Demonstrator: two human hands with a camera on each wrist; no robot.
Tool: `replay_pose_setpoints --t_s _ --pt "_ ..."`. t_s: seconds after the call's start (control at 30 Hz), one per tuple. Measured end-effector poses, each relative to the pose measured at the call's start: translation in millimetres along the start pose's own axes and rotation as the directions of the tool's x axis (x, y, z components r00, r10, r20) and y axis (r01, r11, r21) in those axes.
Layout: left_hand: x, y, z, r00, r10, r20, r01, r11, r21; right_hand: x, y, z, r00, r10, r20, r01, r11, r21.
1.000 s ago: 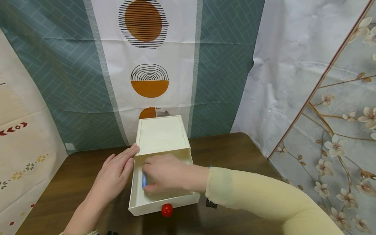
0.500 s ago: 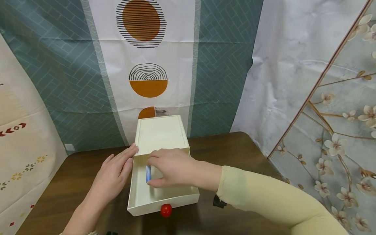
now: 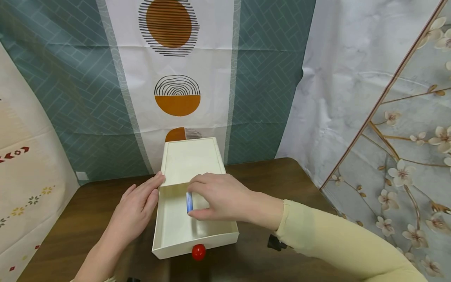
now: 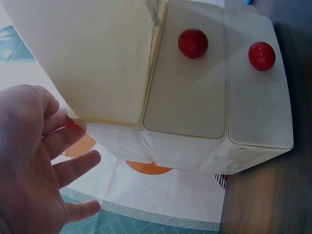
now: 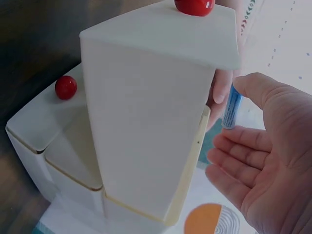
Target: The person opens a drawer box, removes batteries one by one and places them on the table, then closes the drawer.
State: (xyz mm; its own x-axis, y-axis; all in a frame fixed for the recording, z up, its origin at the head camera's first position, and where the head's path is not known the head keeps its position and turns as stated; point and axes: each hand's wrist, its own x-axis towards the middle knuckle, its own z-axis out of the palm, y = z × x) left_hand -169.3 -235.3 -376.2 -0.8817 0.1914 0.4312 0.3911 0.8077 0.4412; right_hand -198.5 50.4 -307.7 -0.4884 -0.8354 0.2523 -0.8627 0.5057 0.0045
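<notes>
A small blue stick [image 3: 189, 202] is pinched end to end between the thumb and fingers of my right hand [image 3: 223, 197], over the pulled-out top drawer [image 3: 172, 235] of a white cabinet [image 3: 193, 160]. In the right wrist view the blue stick [image 5: 232, 108] has printing on its side, held by my right hand [image 5: 273, 151] beside the drawer. My left hand [image 3: 135, 213] rests with straight fingers against the cabinet's left side. The left wrist view shows the left hand [image 4: 44, 156] with fingers spread at the cabinet's edge.
A red knob [image 3: 199, 252] is on the drawer's front. Below it, two more drawers with red knobs [image 4: 193, 43] are closed. The cabinet stands on a dark wooden table [image 3: 267, 184], with patterned cloths [image 3: 271, 78] hanging behind and at both sides.
My right hand has risen from inside the drawer and moved right and slightly back, carrying the blue stick. The left hand has stayed at the cabinet's side.
</notes>
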Motion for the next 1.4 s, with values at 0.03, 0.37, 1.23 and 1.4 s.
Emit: replay_pose_setpoints --t_s 0.03,0.37,1.23,1.4 --pt "0.1 0.1 0.0 1.000 0.001 -0.002 -0.001 1.000 0.000 -1.5 1.0 -0.7 1.000 0.002 -0.008 -0.002 1.000 0.004" --pt "-0.7 -1.1 1.0 1.000 0.020 -0.018 -0.020 1.000 -0.002 -13.7 17.1 -3.0 0.999 0.031 -0.039 -0.030 0.999 0.027" --pt "-1.3 -1.4 0.7 0.999 0.031 -0.027 -0.030 1.000 0.008 -61.9 63.1 -4.8 0.980 0.194 -0.054 -0.185 0.974 0.133" --pt "-1.3 -1.1 0.1 0.999 0.032 -0.029 -0.032 0.999 0.012 -69.6 73.3 -3.9 0.972 0.227 -0.057 -0.219 0.969 0.117"
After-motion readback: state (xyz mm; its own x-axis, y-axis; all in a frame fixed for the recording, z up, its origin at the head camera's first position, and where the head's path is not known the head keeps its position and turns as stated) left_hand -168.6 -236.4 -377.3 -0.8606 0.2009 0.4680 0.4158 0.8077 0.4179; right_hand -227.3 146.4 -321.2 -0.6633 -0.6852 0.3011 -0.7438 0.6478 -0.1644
